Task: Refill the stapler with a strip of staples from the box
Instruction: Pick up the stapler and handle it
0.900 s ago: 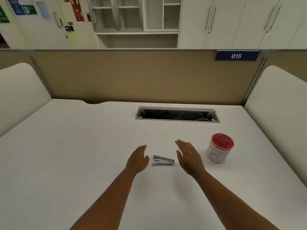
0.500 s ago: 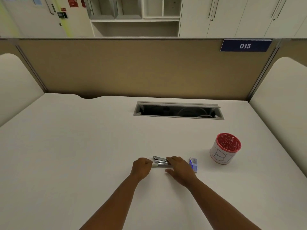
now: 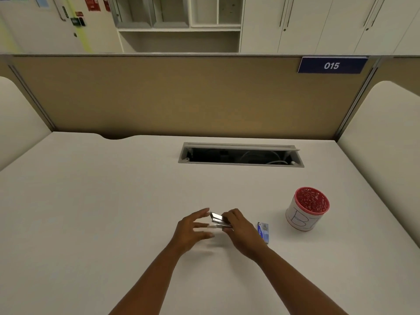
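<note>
A small silver stapler (image 3: 217,219) lies on the white desk (image 3: 91,201) in front of me, its top arm raised a little at the left end. My right hand (image 3: 241,230) is closed over the stapler's right end and covers that part. My left hand (image 3: 193,229) is just left of the stapler with its fingers spread, fingertips near the raised tip. Whether they touch it I cannot tell. A small blue staple box (image 3: 263,231) lies flat on the desk right of my right hand.
A white cup with a red patterned inside (image 3: 306,209) stands to the right of the box. An open cable slot (image 3: 241,155) is set into the desk farther back. A tan partition (image 3: 181,94) closes off the far edge, with padded side panels left and right.
Both hands came in onto the stapler from either side. The left hand, closed on its left end half a second ago, has spread its fingers. The stapler's top has lifted slightly.
</note>
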{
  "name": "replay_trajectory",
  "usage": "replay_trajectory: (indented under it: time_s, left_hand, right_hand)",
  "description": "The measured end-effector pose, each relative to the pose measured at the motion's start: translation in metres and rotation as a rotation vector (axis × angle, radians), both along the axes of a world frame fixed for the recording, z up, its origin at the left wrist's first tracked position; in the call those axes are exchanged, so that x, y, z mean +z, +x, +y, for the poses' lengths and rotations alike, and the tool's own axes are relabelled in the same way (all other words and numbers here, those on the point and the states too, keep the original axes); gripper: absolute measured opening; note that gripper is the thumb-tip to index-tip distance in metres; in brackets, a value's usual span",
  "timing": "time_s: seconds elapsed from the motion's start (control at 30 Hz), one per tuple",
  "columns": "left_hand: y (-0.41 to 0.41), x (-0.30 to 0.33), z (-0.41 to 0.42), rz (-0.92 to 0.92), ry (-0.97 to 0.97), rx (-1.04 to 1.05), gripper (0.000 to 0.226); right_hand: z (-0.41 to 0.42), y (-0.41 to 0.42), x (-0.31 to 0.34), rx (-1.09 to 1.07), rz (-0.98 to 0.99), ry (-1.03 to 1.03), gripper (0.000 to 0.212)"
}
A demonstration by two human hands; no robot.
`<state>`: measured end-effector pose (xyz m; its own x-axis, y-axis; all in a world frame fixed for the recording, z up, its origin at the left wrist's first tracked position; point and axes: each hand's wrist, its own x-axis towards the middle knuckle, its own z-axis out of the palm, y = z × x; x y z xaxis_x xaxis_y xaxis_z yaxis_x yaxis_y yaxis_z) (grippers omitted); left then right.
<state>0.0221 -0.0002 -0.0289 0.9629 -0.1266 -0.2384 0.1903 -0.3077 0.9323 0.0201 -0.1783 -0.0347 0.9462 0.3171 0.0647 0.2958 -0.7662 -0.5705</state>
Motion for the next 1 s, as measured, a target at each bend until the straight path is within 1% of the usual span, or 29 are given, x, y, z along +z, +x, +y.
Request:
replay_trajectory:
  time_s: [0.03, 0.1, 0.2, 0.3, 0.4, 0.53, 0.63, 0.8, 1.0]
  left_hand:
    - [0.0, 0.003, -0.001, -0.035, -0.009, 0.004, 0.066]
    - [0.001, 0.009, -0.004, -0.093, -0.028, 0.019, 0.054]
    - [-0.002, 0.015, -0.006, -0.136, -0.045, 0.029, 0.045]
    - [-0.005, 0.018, -0.008, -0.141, -0.048, 0.018, 0.04]
    - [-0.007, 0.017, -0.01, -0.148, -0.065, 0.006, 0.037]
    - [-0.007, 0.018, -0.01, -0.151, -0.076, -0.032, 0.039]
    - [-0.006, 0.018, -0.011, -0.157, -0.072, -0.041, 0.033]
    - [-0.005, 0.019, -0.011, -0.136, -0.099, -0.024, 0.036]
    - [-0.005, 0.02, -0.011, -0.158, -0.127, -0.006, 0.034]
  right_hand:
    - [-0.001, -0.002, 0.005, 0.029, -0.013, 0.038, 0.024]
    - [-0.003, -0.007, 0.014, 0.062, -0.012, 0.077, 0.031]
    - [-0.003, -0.015, 0.019, 0.07, -0.033, 0.08, 0.041]
    - [-0.004, -0.018, 0.022, 0.048, -0.068, 0.078, 0.039]
    - [-0.005, -0.019, 0.025, 0.008, -0.074, 0.081, 0.033]
    - [-0.009, -0.02, 0.027, 0.021, -0.079, 0.083, 0.035]
    - [-0.009, -0.019, 0.029, 0.036, -0.068, 0.068, 0.033]
    - [-0.01, -0.019, 0.03, 0.029, -0.074, 0.082, 0.033]
    - [-0.007, -0.017, 0.03, 0.021, -0.069, 0.089, 0.033]
